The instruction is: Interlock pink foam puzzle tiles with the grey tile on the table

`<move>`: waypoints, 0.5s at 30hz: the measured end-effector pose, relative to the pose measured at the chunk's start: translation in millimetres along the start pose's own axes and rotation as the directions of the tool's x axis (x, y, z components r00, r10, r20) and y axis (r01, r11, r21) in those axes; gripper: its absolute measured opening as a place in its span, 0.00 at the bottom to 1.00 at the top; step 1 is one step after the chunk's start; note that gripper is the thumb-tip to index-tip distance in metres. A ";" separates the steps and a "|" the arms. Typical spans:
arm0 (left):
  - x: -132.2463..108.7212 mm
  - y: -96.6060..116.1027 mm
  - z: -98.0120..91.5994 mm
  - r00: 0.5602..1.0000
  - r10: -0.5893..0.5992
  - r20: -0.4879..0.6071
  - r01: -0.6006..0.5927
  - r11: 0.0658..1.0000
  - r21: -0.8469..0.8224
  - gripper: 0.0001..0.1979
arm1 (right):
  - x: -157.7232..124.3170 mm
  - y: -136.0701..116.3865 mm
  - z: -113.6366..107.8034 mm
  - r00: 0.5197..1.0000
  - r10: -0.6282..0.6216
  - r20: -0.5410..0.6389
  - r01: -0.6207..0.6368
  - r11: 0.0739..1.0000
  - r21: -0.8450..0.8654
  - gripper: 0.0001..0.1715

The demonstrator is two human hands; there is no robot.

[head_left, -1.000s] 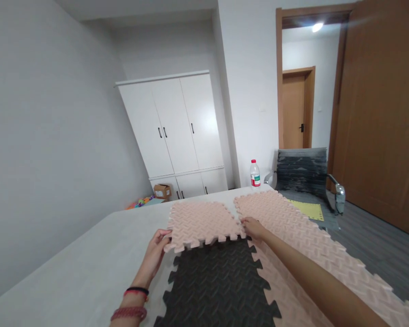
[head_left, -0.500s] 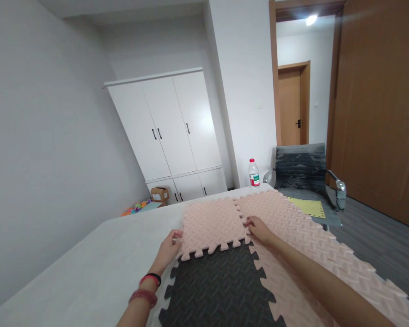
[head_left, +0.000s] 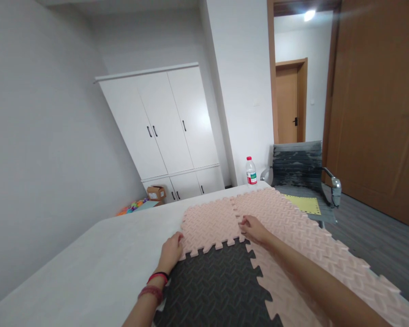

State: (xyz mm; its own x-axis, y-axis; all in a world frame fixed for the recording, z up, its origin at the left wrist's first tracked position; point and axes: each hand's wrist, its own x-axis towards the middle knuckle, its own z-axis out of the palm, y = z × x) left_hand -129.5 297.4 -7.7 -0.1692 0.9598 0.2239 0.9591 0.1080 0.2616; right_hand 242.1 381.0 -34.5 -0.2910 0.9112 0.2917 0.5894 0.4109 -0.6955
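Observation:
A pink foam puzzle tile (head_left: 209, 222) lies on the white table (head_left: 88, 263), its toothed near edge meeting a dark grey tile (head_left: 214, 286). My left hand (head_left: 171, 250) grips the pink tile's near left corner, fingers curled on its edge. My right hand (head_left: 254, 228) pinches the tile's near right corner, where it meets a row of pink tiles (head_left: 303, 245) running along the right side of the table.
A plastic bottle with a red cap (head_left: 251, 171) stands at the table's far edge. A grey office chair (head_left: 298, 168) holds a yellow tile (head_left: 303, 205). A white wardrobe (head_left: 163, 131), a cardboard box (head_left: 156, 193) and coloured toys (head_left: 131, 207) are beyond the table.
Both hands have carried the pink tile to the right and down, from a lifted slant to lying against the neighbouring pink tiles and the grey tile. The view has shifted left.

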 end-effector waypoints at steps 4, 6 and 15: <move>-2.3 4.0 -1.7 1.000 0.022 -0.006 -0.022 1.000 0.019 0.13 | -2.8 -4.9 -5.6 0.997 -0.058 0.040 0.059 0.998 -0.009 0.15; -4.0 6.2 -4.2 0.999 0.037 -0.003 -0.037 0.999 0.028 0.13 | -3.0 -6.6 -7.8 0.995 -0.072 0.065 0.074 0.997 -0.024 0.14; -20.9 17.3 -25.6 0.990 0.057 0.129 -0.074 0.988 0.132 0.17 | -0.5 -11.5 -10.4 0.989 -0.062 0.138 0.079 0.990 -0.120 0.13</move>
State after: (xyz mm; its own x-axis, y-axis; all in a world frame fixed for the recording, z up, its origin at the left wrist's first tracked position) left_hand -115.2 272.5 16.2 -0.0837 0.9897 0.1158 0.9905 0.0700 0.1181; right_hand 243.3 376.1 -19.8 -0.4281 0.8710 0.2411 0.6508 0.4822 -0.5864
